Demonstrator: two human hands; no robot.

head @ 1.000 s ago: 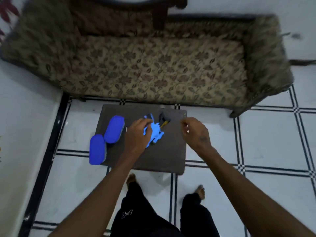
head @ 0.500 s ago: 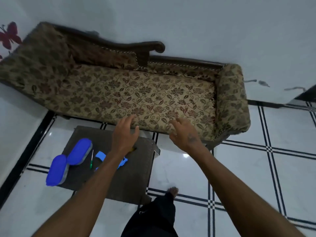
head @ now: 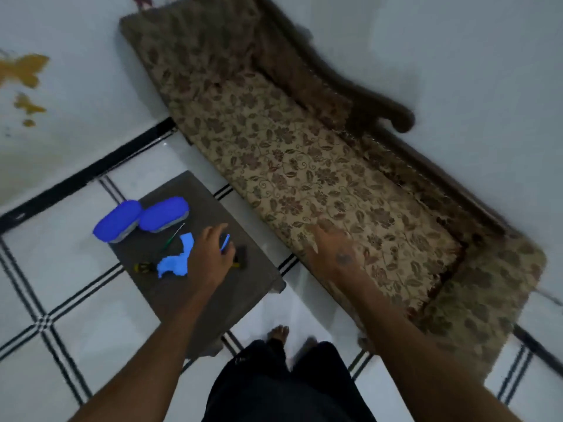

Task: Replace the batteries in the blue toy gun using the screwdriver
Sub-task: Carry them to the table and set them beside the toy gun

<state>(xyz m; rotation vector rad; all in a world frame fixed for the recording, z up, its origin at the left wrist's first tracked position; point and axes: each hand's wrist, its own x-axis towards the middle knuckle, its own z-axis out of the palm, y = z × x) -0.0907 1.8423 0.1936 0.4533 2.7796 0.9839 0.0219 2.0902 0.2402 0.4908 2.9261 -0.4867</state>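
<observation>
The blue toy gun (head: 174, 261) lies on a small dark brown table (head: 213, 303), partly under my left hand (head: 211, 254). That hand hovers over or touches the gun's right part with relaxed fingers; a thin blue piece (head: 224, 242) shows beside the fingers. A thin green-handled screwdriver (head: 172, 237) lies just left of the gun. My right hand (head: 332, 248) rests with straight fingers on the front edge of the floral sofa (head: 304, 178), holding nothing. The picture is blurred.
Two blue oval cases (head: 117, 221) (head: 164, 214) sit at the table's far left corner. Small yellow-and-black items (head: 143, 267) (head: 240, 257) lie near the gun. The table stands on a white tiled floor (head: 91, 300); my legs and bare feet (head: 278, 333) are below.
The view has swung round. My left hand has come back down over the toy gun. My right hand has settled on the sofa's front edge.
</observation>
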